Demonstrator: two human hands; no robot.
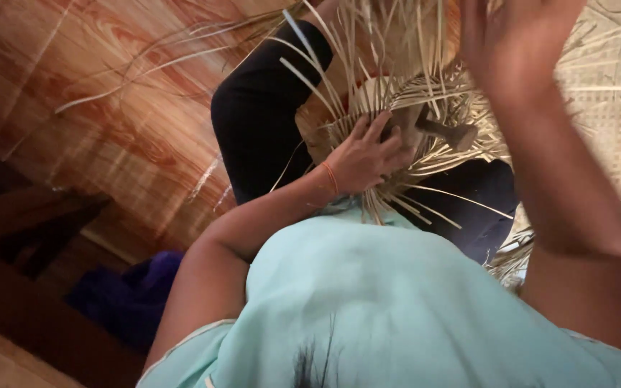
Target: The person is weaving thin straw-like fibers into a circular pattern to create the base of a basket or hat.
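1. While the view looks steeply down over a pale green shirt (397, 302), the left hand (368, 154) rests on a half-woven piece of straw-coloured strips (425, 122) that sits on the person's lap.
2. Its fingers (379, 129) are spread and slightly bent, pressed flat onto the woven part; they clasp nothing that can be made out.
3. A thin orange band (330, 177) circles that wrist.
4. Raised near the top edge, the right hand (515, 36) is blurred, its palm open and fingers loosely extended, well clear of the weave and holding nothing visible.
5. Its forearm (576, 201) runs down the right side of the frame.
6. Loose strip ends fan out from the woven piece in all directions, many standing upward toward the top of the frame.
7. A small dark block-like tool (443, 131) lies in the weave just beside the left fingertips; whether they touch it cannot be told.
8. Black trousers (260, 122) show under the weave.
9. A woven mat (612, 93) covers the floor at right, and wood-grain flooring (102, 93) spreads at left.
10. A dark blue cloth (127, 294) lies at lower left.
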